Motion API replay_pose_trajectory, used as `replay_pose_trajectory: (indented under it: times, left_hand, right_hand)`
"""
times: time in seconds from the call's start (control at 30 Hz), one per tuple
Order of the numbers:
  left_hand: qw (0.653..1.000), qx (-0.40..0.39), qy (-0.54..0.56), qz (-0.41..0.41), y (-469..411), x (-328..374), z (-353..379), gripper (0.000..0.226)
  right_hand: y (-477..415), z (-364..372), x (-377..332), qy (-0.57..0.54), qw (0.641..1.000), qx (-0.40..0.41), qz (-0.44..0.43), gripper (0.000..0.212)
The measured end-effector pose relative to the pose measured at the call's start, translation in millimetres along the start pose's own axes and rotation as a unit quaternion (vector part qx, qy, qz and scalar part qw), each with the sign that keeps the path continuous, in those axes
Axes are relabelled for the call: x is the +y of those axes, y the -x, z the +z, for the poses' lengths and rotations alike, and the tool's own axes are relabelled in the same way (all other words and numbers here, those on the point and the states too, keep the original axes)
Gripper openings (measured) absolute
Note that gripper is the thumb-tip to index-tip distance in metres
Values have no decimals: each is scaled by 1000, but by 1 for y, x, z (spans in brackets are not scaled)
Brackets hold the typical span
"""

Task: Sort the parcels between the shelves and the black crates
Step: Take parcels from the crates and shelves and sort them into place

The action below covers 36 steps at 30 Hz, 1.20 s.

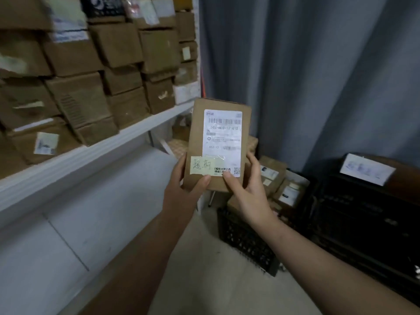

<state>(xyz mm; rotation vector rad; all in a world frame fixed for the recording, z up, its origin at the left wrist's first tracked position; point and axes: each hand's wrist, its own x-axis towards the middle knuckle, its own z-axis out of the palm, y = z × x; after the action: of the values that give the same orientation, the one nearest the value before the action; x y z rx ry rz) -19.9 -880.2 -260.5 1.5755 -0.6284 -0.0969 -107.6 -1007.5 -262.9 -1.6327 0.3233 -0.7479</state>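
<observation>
I hold a small brown cardboard parcel [197, 135] upright in front of me, its white shipping label and a yellow handwritten note facing me. My left hand [181, 192] grips its lower left corner, thumb on the note. My right hand [246, 189] grips the lower right edge, thumb on the label. A white shelf [95, 148] on the left carries many stacked brown parcels [77, 96]. Below and right of my hands, a black crate [245, 242] on the floor holds several parcels [288, 192]. A second, taller black crate [368, 219] stands at the right.
A grey curtain [318, 76] hangs behind the crates. A lower white shelf surface [68, 223] runs under the loaded one. A white-labelled parcel [366, 169] rests on top of the taller crate. Pale floor [216, 280] lies between the shelf and the crates.
</observation>
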Motion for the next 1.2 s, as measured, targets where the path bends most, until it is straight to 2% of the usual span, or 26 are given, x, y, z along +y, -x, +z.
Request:
replay_pose_trajectory:
  times: [0.1, 0.3, 0.4, 0.63, 0.73, 0.87, 1.0, 1.1, 1.2]
  left_hand:
    - [998, -57, -16, -33, -17, -24, 36, 68]
    - [966, -235, -8, -109, -58, -84, 88, 44]
    - [949, -269, -7, -167, -87, -123, 114, 36]
    - [892, -387, -109, -207, -145, -201, 188, 56]
    - [861, -443, -141, -207, -144, -228, 227, 48]
    - [834, -477, -161, -228, -119, -257, 283, 48]
    - [820, -480, -183, -253, -97, -292, 333, 48]
    - [808, -489, -195, -265, -89, -317, 359, 51]
    - [819, -476, -190, -258, -86, -339, 371, 49]
  right_hand:
    - [-10, -29, 30, 7, 998, 31, 49, 71]
    - [-25, -66, 106, 11, 984, 107, 144, 70]
    - [-44, -80, 142, 18, 972, 122, 201, 70]
    - [-82, -114, 211, 45, 926, 193, 320, 63]
    - [-77, -138, 235, 73, 907, 219, 353, 67]
    - [-70, -183, 264, 158, 886, 204, 385, 80]
    - [-67, -228, 310, 290, 854, 132, 410, 79]
    - [-71, -250, 341, 321, 841, 84, 427, 71]
    - [-72, -256, 364, 316, 852, 55, 414, 71]
